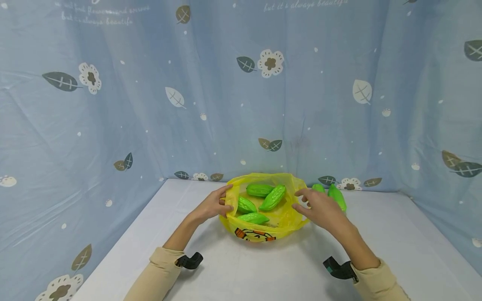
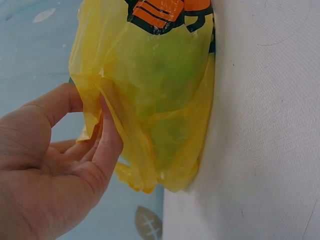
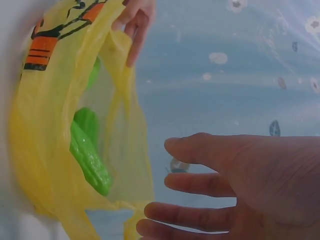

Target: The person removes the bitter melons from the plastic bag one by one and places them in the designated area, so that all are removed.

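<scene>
Yellow and thin, a plastic bag (image 1: pixel 282 232) lies open-mouthed on the tabletop (image 1: pixel 248 271), four green bitter melons (image 1: pixel 273 198) inside; two outer bitter melons (image 1: pixel 337 197) lie between its 2 and 3 o'clock. At 9 o'clock the left hand (image 1: pixel 212 205) pinches its rim; at 3 the right hand (image 1: pixel 320 207), fingers spread, grips nothing.

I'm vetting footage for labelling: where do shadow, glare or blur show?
Head: soft shadows on the white table; right wrist: small glints on the green gourds, right hand dimly lit, patterned curtain soft; left wrist: green gourds hazy through the yellow bag.
</scene>
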Tool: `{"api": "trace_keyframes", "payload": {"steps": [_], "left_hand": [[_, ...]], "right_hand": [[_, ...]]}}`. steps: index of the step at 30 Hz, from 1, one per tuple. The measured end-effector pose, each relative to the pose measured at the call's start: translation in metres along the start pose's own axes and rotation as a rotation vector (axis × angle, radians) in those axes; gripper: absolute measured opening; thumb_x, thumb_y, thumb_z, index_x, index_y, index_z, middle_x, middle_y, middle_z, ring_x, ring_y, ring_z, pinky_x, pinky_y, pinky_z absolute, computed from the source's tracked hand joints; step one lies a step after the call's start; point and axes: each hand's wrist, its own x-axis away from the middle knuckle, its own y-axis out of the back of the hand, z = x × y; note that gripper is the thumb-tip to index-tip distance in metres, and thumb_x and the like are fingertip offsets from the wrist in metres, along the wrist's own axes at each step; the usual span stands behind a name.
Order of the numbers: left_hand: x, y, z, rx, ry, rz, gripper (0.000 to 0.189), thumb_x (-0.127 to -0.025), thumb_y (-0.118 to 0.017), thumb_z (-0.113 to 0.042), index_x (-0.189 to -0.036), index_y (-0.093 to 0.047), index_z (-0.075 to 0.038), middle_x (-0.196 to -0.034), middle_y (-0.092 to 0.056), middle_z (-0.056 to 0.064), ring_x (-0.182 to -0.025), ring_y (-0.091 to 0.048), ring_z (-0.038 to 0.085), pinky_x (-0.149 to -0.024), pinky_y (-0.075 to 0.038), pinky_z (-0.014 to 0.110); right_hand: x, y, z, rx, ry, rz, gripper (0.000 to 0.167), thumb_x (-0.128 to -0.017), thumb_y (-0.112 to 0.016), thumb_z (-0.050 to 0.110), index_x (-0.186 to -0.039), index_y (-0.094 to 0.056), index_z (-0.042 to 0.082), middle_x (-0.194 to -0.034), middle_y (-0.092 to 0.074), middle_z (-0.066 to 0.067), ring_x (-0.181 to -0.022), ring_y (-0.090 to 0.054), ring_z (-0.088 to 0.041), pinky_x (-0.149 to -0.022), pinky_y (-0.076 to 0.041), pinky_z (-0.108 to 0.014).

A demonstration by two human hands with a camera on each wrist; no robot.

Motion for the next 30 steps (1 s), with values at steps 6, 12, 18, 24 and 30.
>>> {"api": "trace_keyframes", "payload": {"steps": [6,12,18,24,30], "left_hand": [[-0.001,0.0,0.002,0.004,0.002,0.005,0.084,-0.089,-0.068,-0.011,-0.158,-0.02,-0.015,-0.152,-0.042,0.019,-0.108,-0.066,0.024,-0.072,-0.059,0.035],[-0.002,0.001,0.003,0.0,-0.001,-0.003,0.084,-0.088,-0.068,-0.011,-0.157,-0.021,-0.015,-0.15,-0.044,0.019,-0.109,-0.065,0.024,-0.073,-0.059,0.035],[-0.002,0.001,0.002,0.002,-0.001,0.0,0.083,-0.088,-0.068,-0.011,-0.157,-0.021,-0.016,-0.151,-0.043,0.019,-0.108,-0.065,0.024,-0.073,-0.059,0.035],[-0.001,0.0,0.002,0.007,0.001,0.001,0.083,-0.089,-0.068,-0.011,-0.157,-0.022,-0.015,-0.151,-0.043,0.02,-0.108,-0.065,0.024,-0.073,-0.059,0.035],[-0.001,0.0,0.002,0.012,0.008,-0.003,0.083,-0.088,-0.068,-0.011,-0.157,-0.022,-0.016,-0.151,-0.043,0.019,-0.108,-0.065,0.024,-0.074,-0.059,0.036]], "right_hand": [[-0.003,-0.007,0.003,-0.004,0.017,0.015,0.043,-0.09,-0.069,0.034,-0.124,-0.064,0.008,-0.108,-0.07,-0.011,-0.095,-0.067,-0.026,-0.074,-0.057,-0.04],[-0.007,-0.014,0.006,-0.017,0.064,0.021,0.039,-0.09,-0.07,0.031,-0.122,-0.065,0.01,-0.105,-0.071,-0.008,-0.097,-0.066,-0.026,-0.077,-0.056,-0.04],[-0.012,-0.018,0.009,-0.044,0.091,0.039,0.036,-0.09,-0.07,0.031,-0.119,-0.066,0.011,-0.103,-0.071,-0.007,-0.096,-0.066,-0.025,-0.078,-0.056,-0.04],[-0.018,-0.02,0.013,-0.059,0.112,0.061,0.034,-0.09,-0.07,0.03,-0.117,-0.067,0.01,-0.103,-0.071,-0.006,-0.095,-0.065,-0.023,-0.079,-0.055,-0.039],[-0.028,-0.024,0.016,-0.06,0.177,0.092,0.038,-0.088,-0.072,0.031,-0.12,-0.067,0.01,-0.103,-0.071,-0.003,-0.092,-0.065,-0.018,-0.078,-0.055,-0.035]]}}
